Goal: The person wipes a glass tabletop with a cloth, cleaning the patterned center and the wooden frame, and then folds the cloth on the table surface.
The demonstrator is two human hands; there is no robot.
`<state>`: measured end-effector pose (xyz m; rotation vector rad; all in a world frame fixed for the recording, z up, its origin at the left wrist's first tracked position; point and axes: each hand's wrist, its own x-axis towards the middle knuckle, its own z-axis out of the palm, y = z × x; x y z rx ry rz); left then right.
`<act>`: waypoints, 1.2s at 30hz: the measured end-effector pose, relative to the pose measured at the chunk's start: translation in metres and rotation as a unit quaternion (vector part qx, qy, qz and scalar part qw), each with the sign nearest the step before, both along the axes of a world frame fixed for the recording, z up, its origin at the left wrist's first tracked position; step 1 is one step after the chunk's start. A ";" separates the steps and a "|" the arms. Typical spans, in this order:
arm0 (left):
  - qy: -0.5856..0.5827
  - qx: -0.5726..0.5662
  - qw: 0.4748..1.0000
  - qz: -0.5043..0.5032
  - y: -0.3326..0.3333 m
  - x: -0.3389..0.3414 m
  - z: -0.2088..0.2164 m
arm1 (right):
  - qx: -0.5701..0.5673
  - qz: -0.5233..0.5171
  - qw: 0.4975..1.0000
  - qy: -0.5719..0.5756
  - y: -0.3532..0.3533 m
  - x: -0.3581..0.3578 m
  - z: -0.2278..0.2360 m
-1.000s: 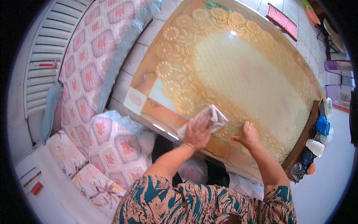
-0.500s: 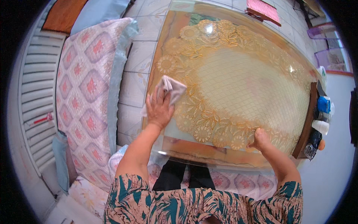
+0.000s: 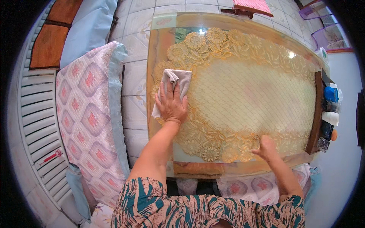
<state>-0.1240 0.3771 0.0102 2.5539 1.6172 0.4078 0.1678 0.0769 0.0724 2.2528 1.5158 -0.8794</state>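
Observation:
On the lower left of a low table, my left hand lies flat with its fingers spread, pressing a pale, folded cloth against the covering. A gold lace-patterned tablecloth with sunflowers round a netted middle is spread there, under a glossy, see-through surface. Over the tablecloth's near border, farther right, is my right hand, its thumb pointing left. Its other fingers are blurred and partly hidden. No object shows in it.
Left of the table stands a slatted white bench with a quilted floral cover. Along the right end, a brown wooden ledge stands beside a blue item and a white roll. A pink-topped stool is at the far side.
My left hand and the cloth have shifted right, farther in from the table's left edge. My right hand stays near the same border. The whole view has also shifted.

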 end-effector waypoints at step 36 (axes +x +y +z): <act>-0.015 0.038 0.934 -0.354 0.223 0.028 0.001 | -0.082 -0.140 0.987 0.002 0.192 -0.144 0.003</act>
